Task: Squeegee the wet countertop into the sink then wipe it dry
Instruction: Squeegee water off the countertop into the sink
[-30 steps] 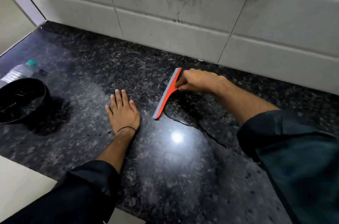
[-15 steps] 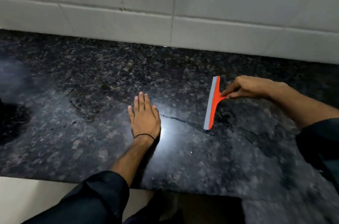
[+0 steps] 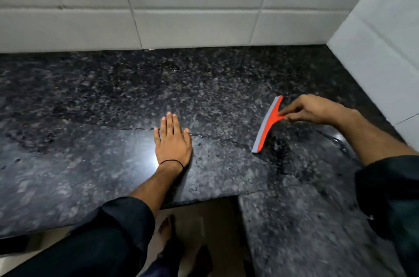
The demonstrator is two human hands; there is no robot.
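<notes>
Presently: left hand spread flat, palm down on the wet granite worktop. Right hand, at 3 o'clock, pinches the handle of an orange squeegee; grey blade edge resting on the worktop.

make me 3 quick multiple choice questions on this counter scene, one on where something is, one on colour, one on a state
1. Where is the squeegee?
A. right of the left hand
B. left of the left hand
C. on the wall

2. What colour is its body?
A. blue
B. orange-red
C. green

3. How is the left hand?
A. clenched in a fist
B. flat on the countertop
C. raised off it

Answers:
1 A: it stands on the countertop between the two hands, held by the right hand.
2 B: orange-red with a grey blade edge.
3 B: palm down, fingers straight, empty.
</notes>
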